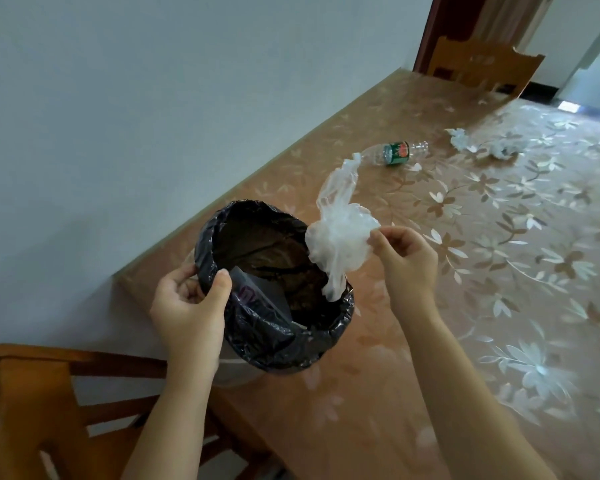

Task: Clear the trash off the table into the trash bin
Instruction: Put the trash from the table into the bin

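A trash bin lined with a black bag is held over the table's near corner, and my left hand grips its left rim. My right hand pinches a crumpled clear plastic bag just above the bin's right rim, and the bag's lower tail hangs into the opening. Some dark packaging lies inside the bin. Farther along the table lie an empty clear bottle with a green label on its side and two crumpled white paper wads.
The table has a brown floral cover and runs along a pale wall on the left. A wooden chair stands at the lower left, and another chair stands at the table's far end by a doorway.
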Available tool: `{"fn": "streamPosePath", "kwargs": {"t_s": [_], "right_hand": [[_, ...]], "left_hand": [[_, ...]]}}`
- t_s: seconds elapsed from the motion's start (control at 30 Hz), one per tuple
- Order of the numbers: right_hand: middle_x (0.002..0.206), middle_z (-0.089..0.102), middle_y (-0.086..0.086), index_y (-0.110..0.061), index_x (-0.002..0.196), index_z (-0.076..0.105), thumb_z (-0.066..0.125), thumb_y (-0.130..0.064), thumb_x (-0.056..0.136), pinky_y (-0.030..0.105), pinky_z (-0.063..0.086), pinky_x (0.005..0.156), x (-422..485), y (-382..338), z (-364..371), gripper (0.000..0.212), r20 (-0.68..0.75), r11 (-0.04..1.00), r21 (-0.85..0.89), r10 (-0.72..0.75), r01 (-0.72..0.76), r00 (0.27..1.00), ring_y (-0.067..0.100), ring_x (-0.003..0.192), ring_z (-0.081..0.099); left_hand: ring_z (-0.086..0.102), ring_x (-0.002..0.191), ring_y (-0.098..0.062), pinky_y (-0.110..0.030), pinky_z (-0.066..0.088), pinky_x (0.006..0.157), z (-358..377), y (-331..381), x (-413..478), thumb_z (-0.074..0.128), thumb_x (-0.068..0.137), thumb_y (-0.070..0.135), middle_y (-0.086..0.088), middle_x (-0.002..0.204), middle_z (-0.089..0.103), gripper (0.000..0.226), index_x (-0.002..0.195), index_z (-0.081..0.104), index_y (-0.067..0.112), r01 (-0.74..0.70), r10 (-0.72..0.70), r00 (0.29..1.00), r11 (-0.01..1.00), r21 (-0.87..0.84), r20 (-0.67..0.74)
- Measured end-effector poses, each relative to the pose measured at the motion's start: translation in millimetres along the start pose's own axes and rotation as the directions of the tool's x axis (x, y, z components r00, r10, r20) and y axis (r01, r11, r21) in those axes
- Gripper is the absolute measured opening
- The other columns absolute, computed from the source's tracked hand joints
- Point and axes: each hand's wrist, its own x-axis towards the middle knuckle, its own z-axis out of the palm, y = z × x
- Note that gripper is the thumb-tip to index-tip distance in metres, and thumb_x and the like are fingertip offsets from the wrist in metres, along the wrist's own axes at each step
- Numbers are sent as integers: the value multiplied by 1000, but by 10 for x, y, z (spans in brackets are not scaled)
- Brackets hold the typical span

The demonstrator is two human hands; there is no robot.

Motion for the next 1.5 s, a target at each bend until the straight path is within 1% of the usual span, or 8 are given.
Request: {"fn": "streamPosePath", "kwargs": {"t_s": [0.2, 0.3, 0.4, 0.47, 0.63, 0.9, 1.27, 1.5], "right_hand": [[70, 69, 0, -22, 67, 67, 68, -12, 77, 37, 53, 73, -217, -112, 160, 14, 219, 1000, 23, 16, -21, 975, 16, 69, 62], [67, 69, -8, -23, 69, 67, 68, -10, 77, 25, 52, 70, -309, -111, 230, 15, 373, 1000, -19, 27, -22, 927, 8, 67, 64], [78, 68, -16, -25, 82, 69, 63, -16, 82, 9, 46, 65, -386, -116, 231, 11, 574, 958, -233, -3, 167, 819, -1, 73, 62], [97, 66, -8, -21, 93, 68, 60, -20, 84, 7, 43, 69, -427, -120, 202, 12, 635, 875, -336, -61, 347, 770, 5, 84, 59], [110, 62, 1, -15, 105, 64, 58, -21, 85, 26, 43, 88, -551, -126, 77, 22, 569, 803, -403, -156, 439, 808, 15, 104, 54], [117, 59, 6, -13, 110, 61, 58, -21, 84, 26, 34, 86, -806, 52, -308, 27, 503, 663, -569, -187, 486, 844, 23, 112, 48], [119, 58, 8, -12, 110, 60, 58, -23, 85, 37, 40, 88, -1475, 10, -1008, 28, 420, 579, -694, -156, 427, 894, 27, 112, 47], [112, 61, 14, -9, 106, 63, 64, -18, 81, 43, 45, 85, -2164, -56, -1577, 27, 386, 534, -739, -164, 410, 908, 34, 107, 53]], "left_hand": [[65, 79, -9, -25, 52, 68, -81, 34, -88, 70, 74, 19, 2, 87, 65, 23, 90, 55, 27, 0, 0, 1000, 1000, 19, -13], [65, 79, -8, -22, 53, 67, -118, 44, -127, 70, 74, 21, 2, 88, 65, 26, 95, 55, 23, 3, -3, 1000, 1000, 26, -14], [66, 73, -2, -13, 51, 60, -143, 74, -157, 71, 74, 19, 2, 86, 66, 25, 93, 56, 24, 2, -2, 1000, 1000, 7, -11], [66, 72, 0, -12, 51, 59, -164, 89, -181, 71, 74, 17, 1, 86, 66, 25, 93, 56, 23, 6, -6, 1000, 1000, -2, -10], [68, 78, -10, -26, 55, 68, -259, 83, -287, 71, 73, 22, 0, 88, 68, 24, 90, 57, 31, 34, -34, 999, 999, 6, -5], [68, 74, -7, -19, 54, 62, -393, 84, -660, 71, 73, 18, 2, 83, 68, 24, 87, 56, 31, 43, -44, 999, 998, -37, -25], [68, 76, -11, -24, 54, 66, -730, 165, -1240, 69, 76, 10, 1, 80, 68, 25, 87, 55, 28, 93, -93, 996, 989, -119, 8], [66, 67, -1, -16, 53, 61, -1021, 182, -1918, 68, 76, 5, 3, 79, 65, 25, 84, 55, 25, 92, -85, 995, 980, -177, 45]]}}
